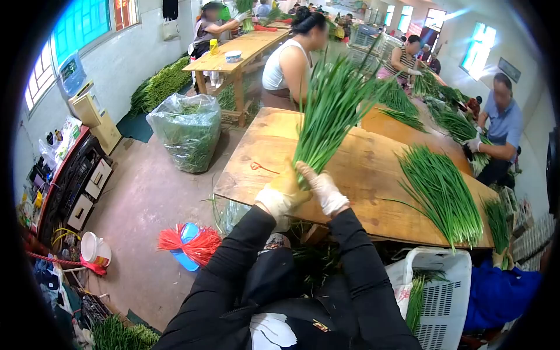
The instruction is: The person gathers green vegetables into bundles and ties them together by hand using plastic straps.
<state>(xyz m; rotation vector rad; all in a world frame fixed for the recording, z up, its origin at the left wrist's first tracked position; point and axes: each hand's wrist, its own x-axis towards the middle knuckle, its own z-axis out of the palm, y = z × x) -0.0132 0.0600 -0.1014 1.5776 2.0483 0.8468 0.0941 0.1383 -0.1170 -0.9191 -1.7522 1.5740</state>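
A bunch of long green garlic chives (329, 111) stands upright, leaning a little to the right, above the near edge of the wooden table (262, 140). My left hand (283, 193), in a pale glove, is closed around its lower stalks. From the other side, my right hand (322, 190), gloved in white, also grips the stalk end, which the hands partly hide. A red tie (262, 168) lies on the tabletop left of my hands. To the right, a larger pile of chives (440, 198) has its white ends toward the table's front edge.
A white crate (431, 294) holding some chives sits below on the right. Red ties (189, 244) rest on a blue stool at the left. A plastic bag (188, 131) of greens and a white bucket (95, 249) stand on the floor. Several people work around the tables.
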